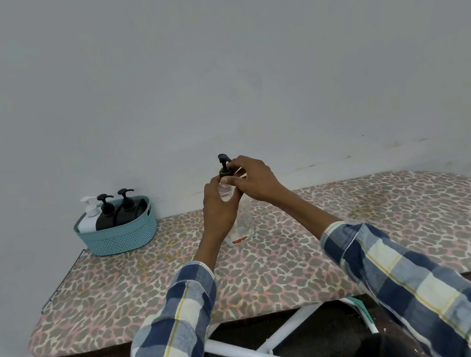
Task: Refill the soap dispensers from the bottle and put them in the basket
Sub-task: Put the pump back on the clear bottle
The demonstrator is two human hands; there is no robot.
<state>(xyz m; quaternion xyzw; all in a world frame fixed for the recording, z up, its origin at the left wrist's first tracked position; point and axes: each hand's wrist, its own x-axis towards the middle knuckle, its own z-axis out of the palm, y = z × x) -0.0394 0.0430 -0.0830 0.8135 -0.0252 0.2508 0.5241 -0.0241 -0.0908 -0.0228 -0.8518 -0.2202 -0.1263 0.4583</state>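
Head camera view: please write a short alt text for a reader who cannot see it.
A person's left hand grips a clear bottle standing on an ironing board, while the right hand holds its black pump. At the board's left end, a teal basket holds one white and two black dispensers.

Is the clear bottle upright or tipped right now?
Upright. The clear bottle stands on the board, left hand holding its body, right hand at the black pump.
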